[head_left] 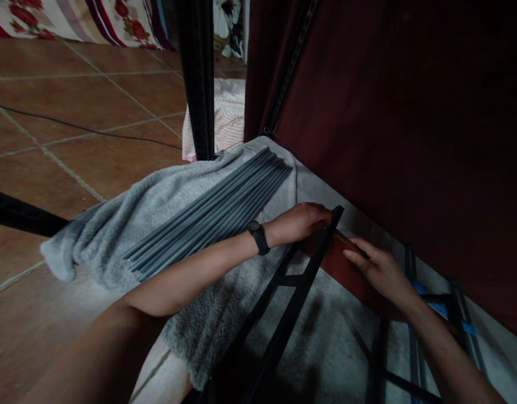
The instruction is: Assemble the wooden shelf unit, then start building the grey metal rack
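My left hand (306, 221), with a dark watch (258, 238) on its wrist, is closed beside the upper end of a black metal frame (302, 289). Its fingertips are partly hidden where the frame meets a reddish-brown board (359, 283); what they grip does not show. My right hand (378, 266) pinches the board's upper edge between thumb and fingers. The board stands on edge just behind the frame's slanting bar. To the left of the frame, a bundle of thin grey rods (211, 213) lies on a grey fleece blanket (157, 193).
A dark red curtain (388, 112) hangs along the right. More black metal bars with blue tape (437, 306) lie at lower right. A black upright post (197, 84) stands at the back, near a striped cloth (228, 112). A thin cable (94, 132) crosses the tiled floor (127, 101).
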{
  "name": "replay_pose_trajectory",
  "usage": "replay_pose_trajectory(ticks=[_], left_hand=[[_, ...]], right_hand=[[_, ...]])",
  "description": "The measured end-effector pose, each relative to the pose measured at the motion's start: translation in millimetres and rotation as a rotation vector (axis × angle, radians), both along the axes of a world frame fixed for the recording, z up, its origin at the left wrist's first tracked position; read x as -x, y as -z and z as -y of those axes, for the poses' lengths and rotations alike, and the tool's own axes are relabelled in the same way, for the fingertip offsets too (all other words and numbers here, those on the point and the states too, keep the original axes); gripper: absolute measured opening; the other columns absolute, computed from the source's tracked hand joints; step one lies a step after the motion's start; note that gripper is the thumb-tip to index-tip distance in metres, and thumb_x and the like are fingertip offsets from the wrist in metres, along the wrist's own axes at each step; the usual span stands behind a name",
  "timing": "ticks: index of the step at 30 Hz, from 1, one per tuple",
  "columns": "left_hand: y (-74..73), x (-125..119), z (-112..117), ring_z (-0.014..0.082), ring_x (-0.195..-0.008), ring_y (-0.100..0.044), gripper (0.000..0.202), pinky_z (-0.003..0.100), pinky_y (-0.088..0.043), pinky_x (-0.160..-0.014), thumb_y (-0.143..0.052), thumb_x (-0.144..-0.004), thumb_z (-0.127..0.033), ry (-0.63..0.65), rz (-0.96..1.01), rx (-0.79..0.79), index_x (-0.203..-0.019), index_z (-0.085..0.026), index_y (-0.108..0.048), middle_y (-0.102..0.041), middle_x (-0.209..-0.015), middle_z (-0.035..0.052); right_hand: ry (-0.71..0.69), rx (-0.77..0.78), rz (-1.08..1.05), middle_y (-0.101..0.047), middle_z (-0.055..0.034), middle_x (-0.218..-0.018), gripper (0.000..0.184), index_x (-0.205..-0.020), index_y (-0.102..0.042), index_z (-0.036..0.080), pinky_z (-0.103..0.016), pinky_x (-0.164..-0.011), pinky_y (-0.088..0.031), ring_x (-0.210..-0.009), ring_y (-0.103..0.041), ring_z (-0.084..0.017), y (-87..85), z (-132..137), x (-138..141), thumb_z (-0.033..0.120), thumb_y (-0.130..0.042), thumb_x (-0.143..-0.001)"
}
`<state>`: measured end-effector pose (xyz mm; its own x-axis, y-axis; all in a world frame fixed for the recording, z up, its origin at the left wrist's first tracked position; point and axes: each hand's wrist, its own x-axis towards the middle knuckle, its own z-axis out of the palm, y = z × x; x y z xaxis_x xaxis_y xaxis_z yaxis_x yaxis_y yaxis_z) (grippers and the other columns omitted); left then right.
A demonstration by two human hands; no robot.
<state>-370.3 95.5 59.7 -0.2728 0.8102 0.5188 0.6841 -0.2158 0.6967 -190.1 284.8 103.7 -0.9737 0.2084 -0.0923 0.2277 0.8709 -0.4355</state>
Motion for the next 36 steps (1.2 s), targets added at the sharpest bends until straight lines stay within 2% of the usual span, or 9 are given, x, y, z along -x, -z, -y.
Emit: replay_pose_trajectory(ticks=[5, 10, 15, 21, 27, 30, 33, 36], left_hand=[[-2.7, -1, -1, 0.0154, -0.086, -0.064, 0.021, 0.024, -0.046, -0.079, -0.050, -0.090, -0.006, 0.004, 0.013, 0.020, -0.090, -0.015, -0.069, -0.070, -0.092, 0.0052], [-6.5, -5, -4, 0.0153, -0.082, -0.064, 0.022, 0.023, -0.045, -0.072, -0.050, -0.087, -0.005, -0.039, 0.003, 0.068, -0.090, -0.015, -0.068, -0.070, -0.088, 0.0037], [-11.3, -7, -4, 0.0147, -0.078, -0.063, 0.020, 0.023, -0.044, -0.071, -0.051, -0.084, -0.004, -0.080, 0.047, 0.076, -0.087, -0.015, -0.067, -0.069, -0.084, 0.0025], [-13.8, -6, -5, 0.0155, -0.081, -0.064, 0.022, 0.023, -0.045, -0.074, -0.052, -0.081, -0.002, -0.090, 0.046, 0.105, -0.087, -0.015, -0.069, -0.070, -0.086, 0.0030], [-14.5, -5, -11, 0.0154, -0.081, -0.063, 0.021, 0.024, -0.045, -0.074, -0.055, -0.080, -0.001, -0.099, 0.067, 0.113, -0.085, -0.015, -0.069, -0.070, -0.086, 0.0028], [-16.0, -7, -10, 0.0150, -0.080, -0.063, 0.020, 0.024, -0.045, -0.074, -0.053, -0.080, -0.001, -0.104, 0.069, 0.110, -0.083, -0.015, -0.068, -0.069, -0.085, 0.0030], [-13.2, -7, -11, 0.0145, -0.080, -0.064, 0.019, 0.023, -0.046, -0.074, -0.055, -0.080, -0.002, -0.085, 0.183, 0.110, -0.084, -0.015, -0.068, -0.069, -0.084, 0.0018], [-4.9, -3, -13, 0.0144, -0.078, -0.066, 0.013, 0.023, -0.049, -0.073, -0.062, -0.080, -0.009, -0.002, 0.434, 0.130, -0.091, -0.015, -0.068, -0.071, -0.084, 0.0013]], right_hand=[[-0.025, 0.006, -0.006, -0.072, -0.0059, -0.119, 0.033, -0.123, -0.061, 0.027, -0.041, -0.091, -0.054, -0.107, -0.069, -0.027, 1.1, -3, 1, 0.042, -0.051, -0.095], [-0.108, 0.122, -0.096, -0.070, -0.0048, -0.122, 0.033, -0.125, -0.058, 0.027, -0.037, -0.096, -0.053, -0.112, -0.067, -0.023, -4.2, 8, 18, 0.032, -0.053, -0.093], [-0.087, 0.080, -0.116, -0.074, -0.0062, -0.113, 0.028, -0.116, -0.065, 0.024, -0.039, -0.095, -0.053, -0.106, -0.069, -0.025, -0.1, 17, 34, 0.028, -0.055, -0.090], [-0.067, 0.120, -0.146, -0.074, -0.0056, -0.111, 0.026, -0.111, -0.067, 0.022, -0.035, -0.092, -0.051, -0.103, -0.069, -0.023, 4.2, 14, 33, 0.026, -0.056, -0.089], [-0.058, 0.089, -0.112, -0.075, -0.0032, -0.101, 0.019, -0.103, -0.068, 0.023, -0.033, -0.085, -0.051, -0.094, -0.069, -0.021, -0.6, 18, 35, 0.022, -0.056, -0.088], [-0.055, 0.052, -0.115, -0.075, -0.0041, -0.104, 0.020, -0.105, -0.068, 0.022, -0.035, -0.087, -0.050, -0.096, -0.069, -0.023, 0.6, 19, 35, 0.022, -0.056, -0.090], [-0.038, 0.017, -0.135, -0.074, -0.0058, -0.108, 0.021, -0.108, -0.068, 0.021, -0.037, -0.089, -0.050, -0.100, -0.069, -0.024, 3.9, 19, 32, 0.022, -0.056, -0.090], [-0.045, 0.050, -0.152, -0.075, -0.0051, -0.108, 0.022, -0.110, -0.068, 0.021, -0.036, -0.089, -0.050, -0.100, -0.069, -0.023, 6.3, 18, 31, 0.022, -0.056, -0.091]])
